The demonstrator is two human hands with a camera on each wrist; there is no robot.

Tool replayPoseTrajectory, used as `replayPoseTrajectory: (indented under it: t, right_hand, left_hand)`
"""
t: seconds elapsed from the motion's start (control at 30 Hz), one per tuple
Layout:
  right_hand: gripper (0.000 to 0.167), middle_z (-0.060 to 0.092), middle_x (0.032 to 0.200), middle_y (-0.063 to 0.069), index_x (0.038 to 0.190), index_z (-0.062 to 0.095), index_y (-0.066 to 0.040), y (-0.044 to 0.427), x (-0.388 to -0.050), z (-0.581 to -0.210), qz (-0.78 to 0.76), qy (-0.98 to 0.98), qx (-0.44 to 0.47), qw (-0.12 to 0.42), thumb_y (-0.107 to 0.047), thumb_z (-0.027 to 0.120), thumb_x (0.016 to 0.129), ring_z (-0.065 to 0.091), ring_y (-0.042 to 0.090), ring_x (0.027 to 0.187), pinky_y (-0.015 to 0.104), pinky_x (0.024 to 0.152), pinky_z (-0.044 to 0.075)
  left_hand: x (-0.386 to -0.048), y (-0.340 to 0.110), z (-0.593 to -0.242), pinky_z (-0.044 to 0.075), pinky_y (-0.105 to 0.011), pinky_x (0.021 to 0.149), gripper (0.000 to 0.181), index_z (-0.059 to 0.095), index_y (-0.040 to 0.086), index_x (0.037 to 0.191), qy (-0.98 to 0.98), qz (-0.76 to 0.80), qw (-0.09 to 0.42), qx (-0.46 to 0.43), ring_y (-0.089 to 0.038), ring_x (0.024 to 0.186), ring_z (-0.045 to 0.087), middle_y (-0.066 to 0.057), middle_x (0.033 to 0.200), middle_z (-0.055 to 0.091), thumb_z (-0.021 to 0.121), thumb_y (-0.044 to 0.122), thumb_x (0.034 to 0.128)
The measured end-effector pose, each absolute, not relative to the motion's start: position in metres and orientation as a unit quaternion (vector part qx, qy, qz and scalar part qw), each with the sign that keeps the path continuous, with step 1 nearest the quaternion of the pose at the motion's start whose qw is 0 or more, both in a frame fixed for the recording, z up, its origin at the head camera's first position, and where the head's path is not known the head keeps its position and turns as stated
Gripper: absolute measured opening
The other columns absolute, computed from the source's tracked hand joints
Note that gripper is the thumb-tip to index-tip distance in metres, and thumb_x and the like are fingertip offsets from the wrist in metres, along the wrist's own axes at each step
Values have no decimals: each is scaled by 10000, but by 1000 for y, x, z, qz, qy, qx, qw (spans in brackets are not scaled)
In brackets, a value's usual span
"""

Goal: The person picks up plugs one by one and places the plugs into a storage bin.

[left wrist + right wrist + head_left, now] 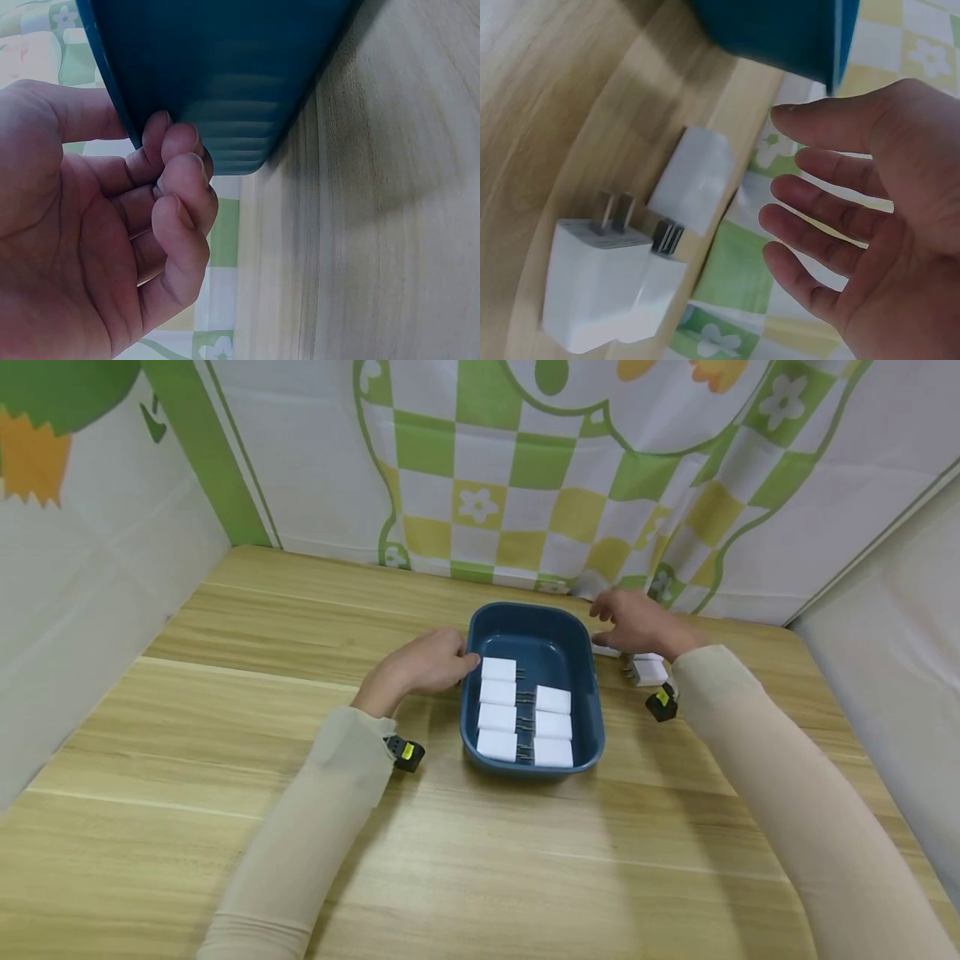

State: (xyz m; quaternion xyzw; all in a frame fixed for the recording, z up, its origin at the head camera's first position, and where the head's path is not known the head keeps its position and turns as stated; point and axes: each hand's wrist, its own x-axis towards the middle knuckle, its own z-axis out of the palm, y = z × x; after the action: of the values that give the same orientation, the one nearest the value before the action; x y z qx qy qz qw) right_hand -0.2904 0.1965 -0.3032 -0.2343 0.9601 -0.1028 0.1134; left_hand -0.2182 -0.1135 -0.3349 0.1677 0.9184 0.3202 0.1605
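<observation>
A dark blue plastic bin (532,643) stands on the table. Inside it, white plug chargers (497,718) lie in two columns, their metal prongs turned inward. My left hand (427,662) pinches the bin's left rim, thumb over the edge and curled fingers against the outer wall (232,82). Beyond the bin's right side, my right hand (637,620) hovers with fingers spread and relaxed, holding nothing. Below it on the table lie a white charger (694,180) by itself and two more (592,285) side by side with prongs showing.
The wooden table (300,843) extends around the bin. A patterned green, yellow and white curtain (487,468) hangs at its back edge. A small pale, blurry object (590,585) is by the curtain, behind the right hand. White cloth walls (90,610) stand at both sides.
</observation>
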Motion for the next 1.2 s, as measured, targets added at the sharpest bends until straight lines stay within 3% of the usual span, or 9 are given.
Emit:
replayPoseTrajectory:
  t: [0.33,0.63,1.2]
  right_hand:
    - [489,583,1260,344,1301,553,110,200,-296,-316,-76,962,-230,127,-78,711,878,538,494,1200,572,1005,434]
    - [498,559,1332,312,1359,528,85,199,-299,-321,-52,966,-206,151,-79,661,908,505,473,1262,570,1035,417]
    - [416,580,1317,311,1292,580,103,200,-299,-331,-28,966,-217,137,-49,635,909,547,475,1209,563,1009,438]
  left_hand:
    - [-217,-113,-334,365,-289,507,434,588,69,685,917,321,162,172,-139,503,442,-25,608,546,476,243,1067]
    - [-220,-113,-337,356,-288,500,447,561,92,654,918,319,165,169,-138,494,436,-17,590,526,473,236,1068]
    - [-218,-113,-336,362,-291,505,435,585,73,687,919,316,164,169,-142,503,446,-14,595,526,469,249,1068]
